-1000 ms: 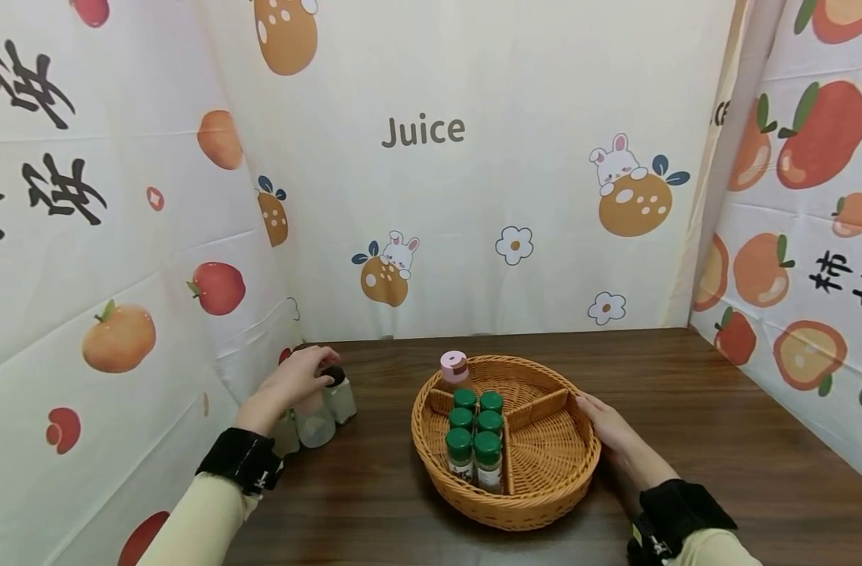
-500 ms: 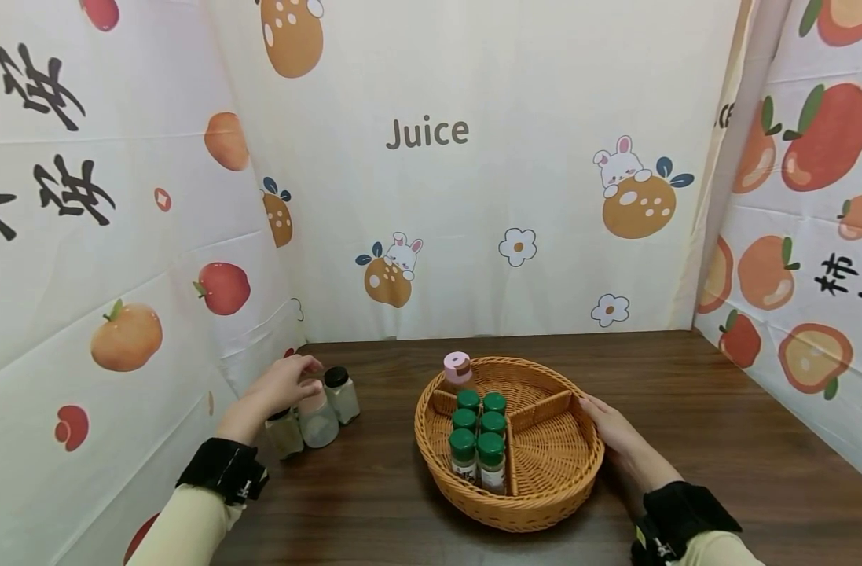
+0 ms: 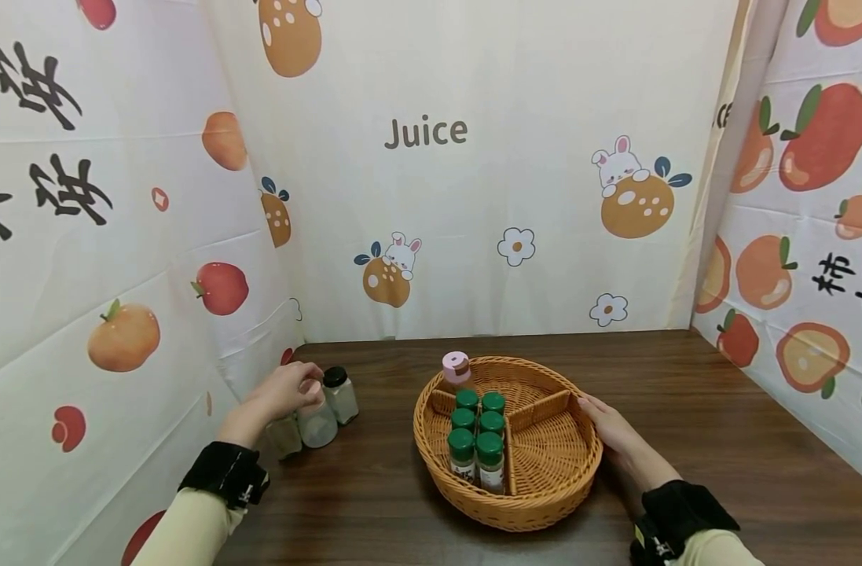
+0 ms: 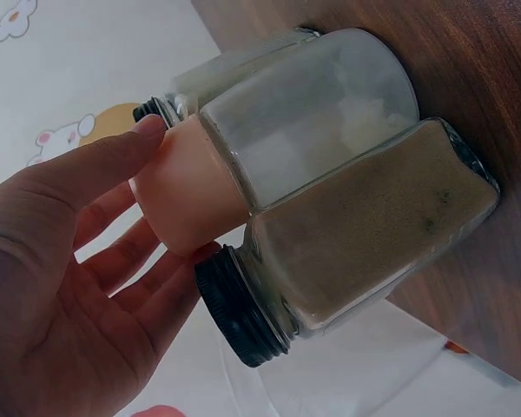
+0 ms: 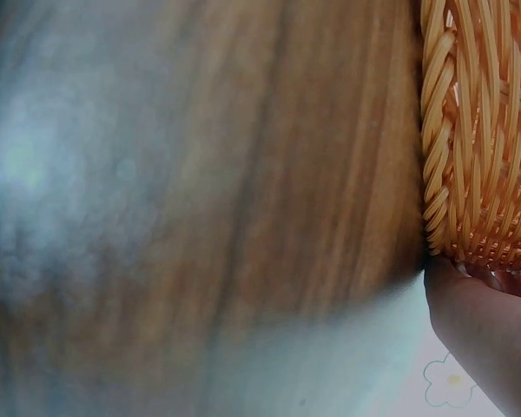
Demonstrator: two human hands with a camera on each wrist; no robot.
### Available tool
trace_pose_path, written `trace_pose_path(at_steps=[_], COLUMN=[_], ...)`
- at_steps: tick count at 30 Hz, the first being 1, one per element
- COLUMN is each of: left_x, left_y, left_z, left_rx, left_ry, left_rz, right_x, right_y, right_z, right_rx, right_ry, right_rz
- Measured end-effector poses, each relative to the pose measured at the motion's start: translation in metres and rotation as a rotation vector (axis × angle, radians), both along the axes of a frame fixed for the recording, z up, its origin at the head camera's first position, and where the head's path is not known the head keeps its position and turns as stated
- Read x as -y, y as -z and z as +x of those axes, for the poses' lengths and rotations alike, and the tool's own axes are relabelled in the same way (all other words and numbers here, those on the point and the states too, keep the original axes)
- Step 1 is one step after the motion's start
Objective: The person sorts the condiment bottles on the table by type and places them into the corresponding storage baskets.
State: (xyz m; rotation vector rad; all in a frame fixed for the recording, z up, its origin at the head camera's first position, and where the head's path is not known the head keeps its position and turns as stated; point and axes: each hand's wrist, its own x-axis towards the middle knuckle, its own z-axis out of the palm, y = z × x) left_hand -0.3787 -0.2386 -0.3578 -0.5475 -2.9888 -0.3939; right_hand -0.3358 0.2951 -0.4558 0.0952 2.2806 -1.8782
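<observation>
My left hand [image 3: 278, 397] is at the row of jars on the left. Its thumb and fingers curl round the pink lid [image 4: 189, 187] of a frosted jar [image 3: 319, 427], which holds something pale. Tight against that jar is a square glass jar of brown powder [image 4: 365, 226] with a black lid; a black-lidded jar [image 3: 342, 402] stands on the other side. My right hand [image 3: 610, 432] grips the right rim of a round wicker basket [image 3: 473, 507]; the right wrist view shows its woven wall close up. Several green-capped spice bottles [image 3: 477, 440] stand in the basket's left compartment.
A pink-capped bottle [image 3: 456, 369] stands at the back left inside the basket, whose wicker dividers [image 3: 540, 410] split it into compartments. Patterned cloth [image 3: 445, 196] walls the dark wooden table [image 3: 374, 503] at the back and on both sides.
My left hand moved from the far black-lidded jar towards me to the pink-lidded jar, then closed its fingers on that lid. My right hand has stayed on the basket rim.
</observation>
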Motion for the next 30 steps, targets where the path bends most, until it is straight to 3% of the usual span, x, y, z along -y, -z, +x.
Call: trace_pose_path(at_steps=[16,30], left_x=[-0.001,-0.012], left_y=[-0.002,-0.016], left_z=[0.001,0.012], left_rx=[0.077,0.042], left_ry=[-0.020,0.013], left_rz=[-0.016,-0.044], right_x=[0.001,0.001], right_y=[0.000,0.001], right_z=[0.001,0.001], right_rx=[-0.016,-0.017], right_ry=[-0.003,-0.001], right_rz=[-0.005,-0.011])
